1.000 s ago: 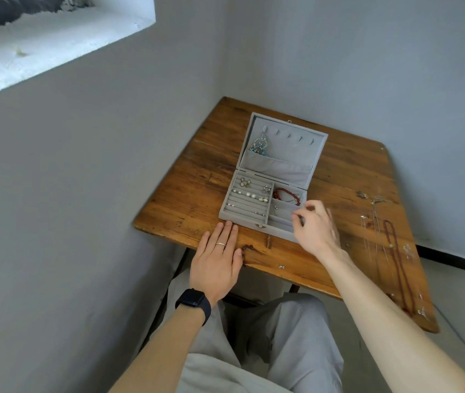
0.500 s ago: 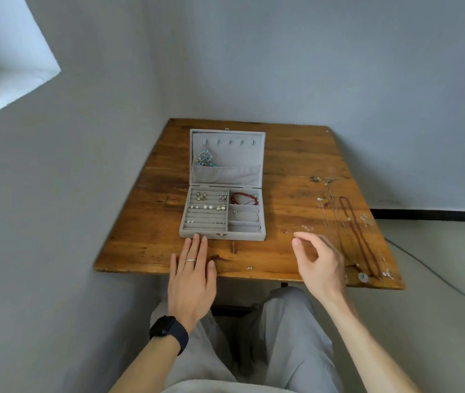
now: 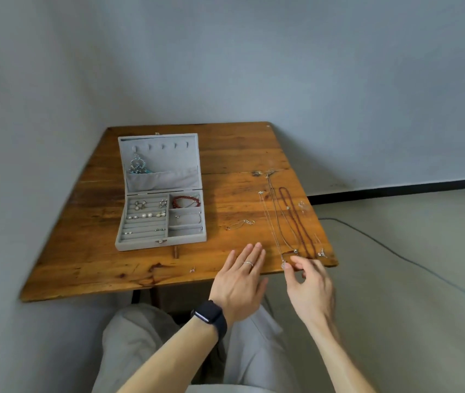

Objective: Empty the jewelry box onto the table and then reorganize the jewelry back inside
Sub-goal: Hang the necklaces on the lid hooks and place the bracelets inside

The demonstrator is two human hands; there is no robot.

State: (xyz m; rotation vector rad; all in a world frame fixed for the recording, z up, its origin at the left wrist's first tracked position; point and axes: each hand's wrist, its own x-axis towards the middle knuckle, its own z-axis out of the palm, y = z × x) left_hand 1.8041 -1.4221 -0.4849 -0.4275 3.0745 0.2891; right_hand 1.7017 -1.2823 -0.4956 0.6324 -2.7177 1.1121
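The grey jewelry box [image 3: 140,245] stands open on the left of the wooden table [image 3: 234,154]. Its tray holds earrings [image 3: 146,215] in the ring rolls and a red bracelet [image 3: 186,201]; a dangling piece [image 3: 137,165] hangs in the lid. To the right lie a dark red bead necklace [image 3: 296,219], thin silver necklaces [image 3: 271,222] and a small hook earring [image 3: 241,224]. My left hand [image 3: 239,279] is flat at the table's front edge. Beside it, my right hand [image 3: 309,285] pinches the pendant end of a silver necklace with thumb and forefinger.
A tiny stud [image 3: 192,270] lies near the front edge, left of my left hand. Small silver pieces [image 3: 302,206] sit by the table's right edge. Grey walls close in the table at the left and back. A cable [image 3: 395,251] runs over the floor at the right.
My view swung right. My right hand left the box and came to the necklace pendant at the front right. My left hand slid right along the front edge.
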